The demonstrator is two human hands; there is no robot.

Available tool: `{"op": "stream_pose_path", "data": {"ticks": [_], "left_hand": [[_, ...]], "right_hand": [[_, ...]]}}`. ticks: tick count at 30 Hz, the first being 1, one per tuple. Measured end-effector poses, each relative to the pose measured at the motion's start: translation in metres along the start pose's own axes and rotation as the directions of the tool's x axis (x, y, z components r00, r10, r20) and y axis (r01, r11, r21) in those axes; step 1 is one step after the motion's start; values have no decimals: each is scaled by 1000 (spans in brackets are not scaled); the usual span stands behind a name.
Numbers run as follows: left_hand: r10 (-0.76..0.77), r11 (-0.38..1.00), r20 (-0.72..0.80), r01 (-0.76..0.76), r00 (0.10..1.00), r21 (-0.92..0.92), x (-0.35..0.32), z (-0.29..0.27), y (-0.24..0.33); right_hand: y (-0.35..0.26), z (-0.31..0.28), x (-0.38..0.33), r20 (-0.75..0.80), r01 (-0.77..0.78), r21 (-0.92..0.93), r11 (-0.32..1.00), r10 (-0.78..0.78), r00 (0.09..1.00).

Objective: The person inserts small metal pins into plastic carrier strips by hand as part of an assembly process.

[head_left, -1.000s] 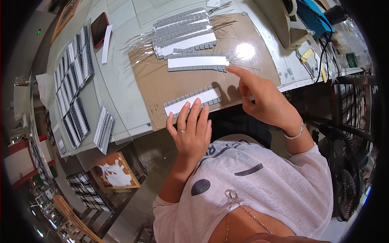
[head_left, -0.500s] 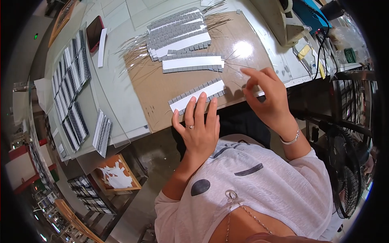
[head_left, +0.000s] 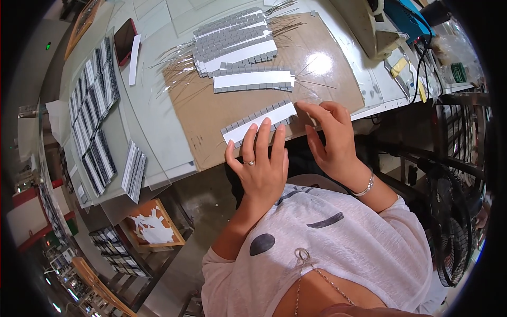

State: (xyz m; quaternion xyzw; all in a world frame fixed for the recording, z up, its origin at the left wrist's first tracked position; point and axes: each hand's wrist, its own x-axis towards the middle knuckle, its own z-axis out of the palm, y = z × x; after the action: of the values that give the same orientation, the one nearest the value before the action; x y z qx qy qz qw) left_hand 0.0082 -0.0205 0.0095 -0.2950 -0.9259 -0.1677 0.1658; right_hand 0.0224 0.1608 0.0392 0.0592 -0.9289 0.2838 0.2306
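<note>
A white strip edged with small grey square tabs (head_left: 262,121) lies tilted near the front of a brown board (head_left: 200,119). Spread over its lower edge are the fingertips of my left hand (head_left: 262,158), pressing it flat. My right hand (head_left: 331,134) is at the strip's right end, index finger stretched to the corner and thumb apart, with nothing seen between them. Just beyond lies a similar white strip with grey tabs (head_left: 253,79), thin wires sticking out at its right. Farther back is a stack of such strips (head_left: 235,42) with wires fanning out at both ends.
At left, dark-and-white striped pieces (head_left: 94,113) lie in rows on glass, with a smaller striped stack (head_left: 133,171) near the edge. A phone (head_left: 125,41) and a narrow white strip (head_left: 134,59) are behind. A beige machine (head_left: 377,31) stands back right; a black fan (head_left: 449,227) is beside me.
My right hand has come in leftward and down from above the board's right side to the strip's right end. My left hand stays on the strip.
</note>
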Motion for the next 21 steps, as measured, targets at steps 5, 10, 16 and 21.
{"op": "stream_pose_path", "data": {"ticks": [5, 10, 16, 21], "left_hand": [[2, 1000, -15, -2, 1000, -6, -1, 1, 0], [5, 1000, 16, -4, 1000, -18, -1, -3, -2], [-1, 999, -8, 1, 1000, -34, -3, 0, -3], [-5, 1000, -28, 4, 1000, -30, -2, 1, -3]], "right_hand": [[9, -2, 6, -46, 34, 52, 998, -32, 998], [16, -18, 36, 102, 63, -155, 986, -47, 994], [18, -19, 42, 186, 65, -153, 986, -35, 982], [8, -28, 41, 296, -279, 160, 947, 224, 929]]}}
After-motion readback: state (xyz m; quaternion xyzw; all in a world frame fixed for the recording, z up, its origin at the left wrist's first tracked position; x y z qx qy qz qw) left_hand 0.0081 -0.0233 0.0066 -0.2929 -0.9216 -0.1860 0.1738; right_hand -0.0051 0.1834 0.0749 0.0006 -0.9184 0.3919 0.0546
